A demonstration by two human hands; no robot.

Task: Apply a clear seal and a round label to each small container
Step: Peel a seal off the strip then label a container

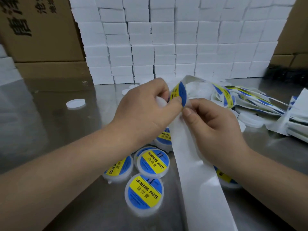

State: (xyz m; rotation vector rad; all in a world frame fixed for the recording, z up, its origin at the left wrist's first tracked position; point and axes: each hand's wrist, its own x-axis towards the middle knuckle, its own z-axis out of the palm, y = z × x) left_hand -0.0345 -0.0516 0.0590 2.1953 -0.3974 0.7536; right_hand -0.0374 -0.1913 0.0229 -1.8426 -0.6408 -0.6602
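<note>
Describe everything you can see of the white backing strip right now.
The backing strip is a long, glossy white paper band, bare of labels along its lower stretch. It rises from the bottom edge of the view, passes between the hands, bends sharply at the top and runs right towards the heap of label strips. The right hand pinches it below the bend; at the bend a blue-and-yellow round label, pinched by the left hand, is partly lifted off it.

Bright, even light was cast; glare was seen on the table [41, 114] left of the left hand [141, 107]; edges were bowed.
</note>
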